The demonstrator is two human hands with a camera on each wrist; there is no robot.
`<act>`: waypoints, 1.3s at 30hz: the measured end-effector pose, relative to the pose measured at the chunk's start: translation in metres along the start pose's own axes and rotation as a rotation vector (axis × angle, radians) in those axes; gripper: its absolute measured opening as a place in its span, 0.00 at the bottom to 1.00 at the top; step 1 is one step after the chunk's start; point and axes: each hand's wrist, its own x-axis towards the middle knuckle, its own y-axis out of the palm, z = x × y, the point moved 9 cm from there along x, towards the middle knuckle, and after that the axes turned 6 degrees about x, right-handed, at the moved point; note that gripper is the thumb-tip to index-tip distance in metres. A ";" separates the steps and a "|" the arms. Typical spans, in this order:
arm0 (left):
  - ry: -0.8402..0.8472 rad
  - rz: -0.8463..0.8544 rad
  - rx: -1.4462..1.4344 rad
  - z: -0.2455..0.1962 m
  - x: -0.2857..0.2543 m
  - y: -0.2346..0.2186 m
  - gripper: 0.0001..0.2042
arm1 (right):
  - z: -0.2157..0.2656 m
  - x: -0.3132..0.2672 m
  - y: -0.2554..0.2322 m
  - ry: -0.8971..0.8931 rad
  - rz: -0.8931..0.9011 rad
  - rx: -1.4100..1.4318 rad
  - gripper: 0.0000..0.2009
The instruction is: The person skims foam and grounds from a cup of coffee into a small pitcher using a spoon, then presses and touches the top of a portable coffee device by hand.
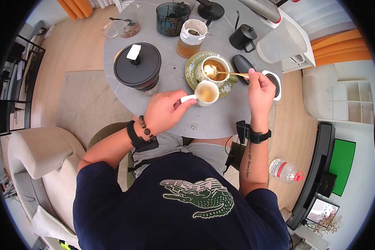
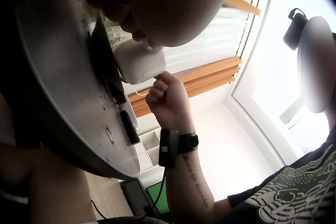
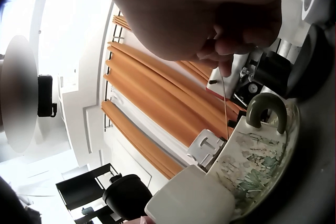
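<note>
My left hand grips the handle of a small white cup holding pale yellow liquid, beside a patterned cup on a green saucer. The right hand pinches the gold spoon, whose bowl lies in the brown liquid of the patterned cup. In the left wrist view the small cup hangs under my left fingers. The right wrist view has the patterned cup with its green handle, the small cup touching or very near it, and my right hand above.
A black-lidded canister stands on the left of the grey table. Behind the saucer is a white-rimmed glass jug. A black mouse-shaped object, a black kettle, a clear pitcher and a small scale are on the right.
</note>
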 end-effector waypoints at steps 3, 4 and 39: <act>0.007 -0.003 0.000 -0.001 0.000 -0.001 0.13 | -0.008 0.003 -0.003 0.044 -0.007 0.058 0.18; 0.009 -0.004 0.001 -0.001 0.000 -0.001 0.13 | -0.010 0.003 -0.003 0.060 0.000 0.085 0.18; -0.016 0.002 -0.002 0.000 0.000 0.000 0.13 | 0.065 -0.018 -0.013 -0.374 -0.066 -0.274 0.14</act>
